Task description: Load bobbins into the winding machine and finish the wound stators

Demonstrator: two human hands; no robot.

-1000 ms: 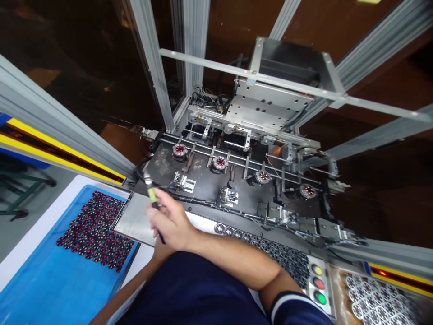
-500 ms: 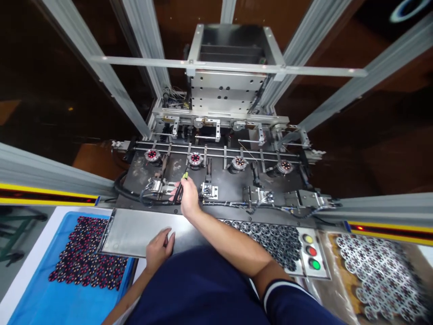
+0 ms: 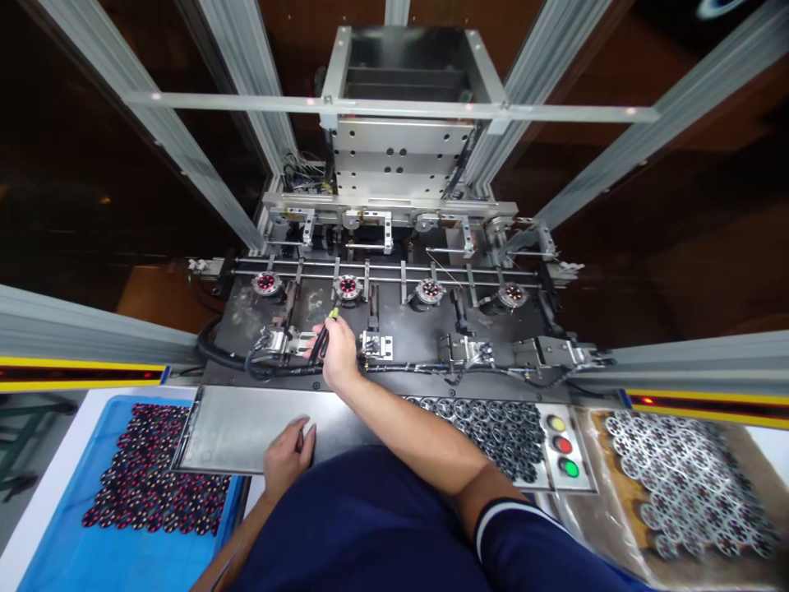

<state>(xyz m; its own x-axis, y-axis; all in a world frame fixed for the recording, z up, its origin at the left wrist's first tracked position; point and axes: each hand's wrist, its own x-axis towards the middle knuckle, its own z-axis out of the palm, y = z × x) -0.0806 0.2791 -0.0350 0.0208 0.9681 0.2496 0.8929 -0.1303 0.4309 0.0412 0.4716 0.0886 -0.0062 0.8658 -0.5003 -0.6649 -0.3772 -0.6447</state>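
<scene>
My right hand (image 3: 341,355) is closed around a slim black tool with a yellow-green end (image 3: 320,340). I cannot make out its exact kind. The coloured end points up toward a round part with red and silver segments (image 3: 348,287), on the second holder from the left. A small gap seems to lie between them. At the near edge of a bare metal plate (image 3: 240,419), my left hand (image 3: 286,457) rests with fingers loosely bent and thumb apart, nothing visible in it. Similar round parts sit on the other holders, such as the leftmost round part (image 3: 266,284).
Left is a blue tray (image 3: 117,559) of dark round parts. On the right are grey rings (image 3: 493,436), a panel with yellow, red and green buttons (image 3: 562,445), and silver rings (image 3: 696,477). Yellow sensor bars (image 3: 708,404) and a metal frame (image 3: 394,104) surround the machine.
The camera view has shifted slightly, so the machine appears a little further left and its back higher. Both hands keep nearly the same pose, and the tool stays in my right hand.
</scene>
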